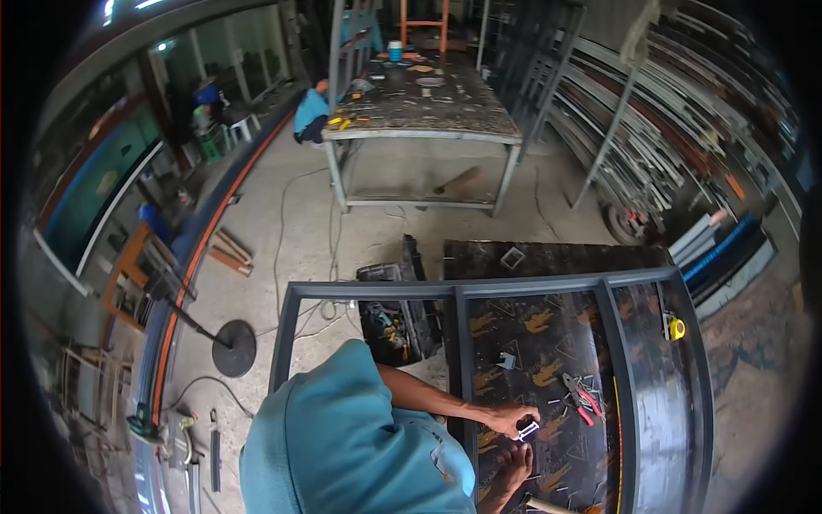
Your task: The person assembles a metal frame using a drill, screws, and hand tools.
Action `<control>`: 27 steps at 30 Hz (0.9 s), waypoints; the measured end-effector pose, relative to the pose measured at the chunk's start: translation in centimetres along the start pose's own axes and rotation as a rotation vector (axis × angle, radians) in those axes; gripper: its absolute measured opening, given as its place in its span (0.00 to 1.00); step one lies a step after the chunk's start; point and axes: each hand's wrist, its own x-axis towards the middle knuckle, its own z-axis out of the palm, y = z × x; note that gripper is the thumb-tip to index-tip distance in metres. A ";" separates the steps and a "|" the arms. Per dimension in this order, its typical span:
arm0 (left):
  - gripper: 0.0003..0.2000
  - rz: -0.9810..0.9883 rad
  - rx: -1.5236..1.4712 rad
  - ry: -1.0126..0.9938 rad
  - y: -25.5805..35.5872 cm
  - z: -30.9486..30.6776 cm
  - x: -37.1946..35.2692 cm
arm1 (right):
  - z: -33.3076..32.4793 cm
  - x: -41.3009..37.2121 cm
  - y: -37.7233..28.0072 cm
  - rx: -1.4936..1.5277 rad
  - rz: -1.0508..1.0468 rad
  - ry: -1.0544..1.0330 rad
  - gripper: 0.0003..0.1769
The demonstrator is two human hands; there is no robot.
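My left hand (507,419) is closed round a small white and dark piece (528,430) above the dark patterned board (548,368). My right hand (516,467) is just below it, near the same piece, with its fingers curled; what it grips, if anything, is hidden. Up and to the right lie red-handled pliers (585,403) among scattered screws. A small light bracket (507,361) rests higher on the board. Below my right hand is a wooden handle (548,506). The dark grey metal frame (460,343) lies over the board.
A yellow tape measure (676,329) sits at the frame's right side. Beyond the frame stand an open toolbox (394,330) and a large worktable (419,134). Another person (311,113) crouches left of that table. A round black stand base (234,348) and cables are on the floor.
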 end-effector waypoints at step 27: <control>0.26 0.058 0.165 -0.121 0.2 9.3 9.0 | -12.5 -3.6 6.4 -0.796 -0.300 0.278 0.17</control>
